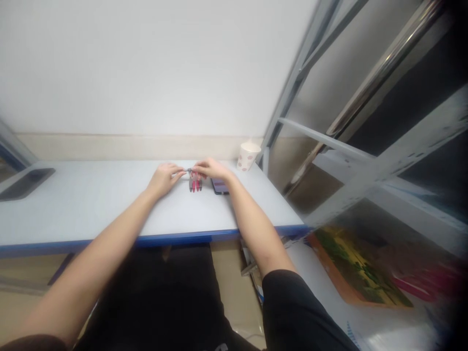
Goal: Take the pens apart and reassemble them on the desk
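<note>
The left hand [164, 178] and right hand [214, 169] are brought together above a white surface [91, 209] with a blue edge, their fingertips almost meeting. The left hand's fingertips [182, 171] pinch a thin silver rod [180, 172], while the right hand's close on a small dark fitting [190, 170] at its tip; at this size, the exact grip is hard to make out. Both wrists are raised and the forearms angle inward, so the fine work stays at the fingertips, which suits so small a piece. Just below the pinch, touching or nearly touching the fitting, hang or lie several tapered red-and-grey pieces [194, 183] side by side. A black phone [219, 186] lies just beside them, under the right hand, and a white paper cup [248, 156] with red markings stands further back.
</note>
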The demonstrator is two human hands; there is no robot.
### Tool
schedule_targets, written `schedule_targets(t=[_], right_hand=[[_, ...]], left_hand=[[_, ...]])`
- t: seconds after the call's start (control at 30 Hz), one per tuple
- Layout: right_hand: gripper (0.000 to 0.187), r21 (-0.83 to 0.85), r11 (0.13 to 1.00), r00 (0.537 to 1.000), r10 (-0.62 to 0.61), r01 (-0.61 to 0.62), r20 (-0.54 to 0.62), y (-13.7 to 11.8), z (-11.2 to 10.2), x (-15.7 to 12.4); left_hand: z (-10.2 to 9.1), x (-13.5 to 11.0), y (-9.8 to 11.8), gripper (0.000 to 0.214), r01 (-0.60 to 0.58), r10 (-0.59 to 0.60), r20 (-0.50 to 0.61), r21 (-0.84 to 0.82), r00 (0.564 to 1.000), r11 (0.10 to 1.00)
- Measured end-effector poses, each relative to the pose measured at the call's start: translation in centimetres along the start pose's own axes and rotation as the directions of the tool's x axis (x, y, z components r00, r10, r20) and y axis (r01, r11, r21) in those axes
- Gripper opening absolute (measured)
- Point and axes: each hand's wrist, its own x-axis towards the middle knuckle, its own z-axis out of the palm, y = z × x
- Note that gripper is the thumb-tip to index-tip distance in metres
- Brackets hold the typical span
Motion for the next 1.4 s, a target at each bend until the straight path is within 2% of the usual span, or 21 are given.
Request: schedule_targets(t=[0.1,0.13,0.2,0.27,0.47,0.57,0.73,0.83,0.93,1.03,1.13,1.27,1.33,1.4], right_hand=[[0.019,0.032,0.998,0.993,-0.045,0.049,-0.109,0.2,-0.9,-0.3],[0.018,0.044,0.997,0.987,-0.052,0.06,-0.151,0.3,-1.3,-0.4],[0.018,0.065,0.996,0.974,-0.046,0.062,-0.22,0.5,-2.0,-0.6],[0.019,0.078,0.996,0.97,-0.022,0.042,-0.242,0.6,-2.4,-0.8],[0.021,0.175,0.983,0.98,-0.02,0.056,-0.198,0.7,-1.8,-0.7],[0.021,0.214,0.977,0.99,0.023,0.008,-0.141,0.9,-1.5,-0.8],[0.016,0.168,0.984,0.996,0.069,-0.057,-0.065,1.0,-1.4,-0.7],[0.02,0.178,0.982,0.995,0.076,-0.064,-0.061,0.9,-0.7,-0.5],[0.031,0.181,0.978,0.99,0.118,-0.103,-0.072,0.7,0.9,0.0],[0.035,0.164,0.972,0.983,0.177,-0.167,-0.044,-0.1,2.9,0.4],[0.037,0.106,0.981,0.985,0.166,-0.16,-0.05,-1.2,4.4,0.5],[0.026,0.074,0.99,0.989,0.124,-0.118,-0.079,-2.0,5.4,0.3],[0.019,0.081,0.993,0.986,0.096,-0.085,-0.134,-1.9,5.7,0.4],[0.02,0.1,0.993,0.982,0.08,-0.063,-0.173,-1.6,5.9,0.6]], left_hand=[[0.0,0.1,-0.1,0.036,0.1,-0.118,-0.183,-0.107,0.976,0.989],[0.0,0.1,-0.3,0.037,0.154,-0.184,-0.19,-0.164,0.964,0.974],[0.1,-0.1,-0.8,0.04,0.247,-0.292,-0.13,-0.284,0.948,0.927],[0.4,-0.2,-1.3,0.044,0.289,-0.342,-0.071,-0.396,0.937,0.872],[0.9,0.2,-1.3,0.051,0.314,-0.436,-0.035,-0.642,0.899,0.7],[0.8,0.4,-1.0,0.053,0.335,-0.471,0.015,-0.723,0.882,0.604],[1.0,0.4,-0.7,0.051,0.344,-0.488,0.046,-0.766,0.872,0.543],[1.3,0.4,-0.7,0.052,0.363,-0.507,0.073,-0.786,0.859,0.5],[1.5,0.4,-0.9,0.055,0.403,-0.545,0.085,-0.768,0.834,0.498],[1.4,0.2,-1.3,0.057,0.41,-0.574,0.053,-0.753,0.817,0.515],[1.2,0.2,-1.7,0.06,0.407,-0.576,0.035,-0.743,0.816,0.531],[0.9,0.1,-1.6,0.063,0.413,-0.539,0.07,-0.727,0.839,0.549],[1.0,0.0,-1.4,0.063,0.415,-0.487,0.109,-0.698,0.867,0.583],[1.1,-0.1,-1.3,0.062,0.402,-0.421,0.141,-0.657,0.896,0.637]])
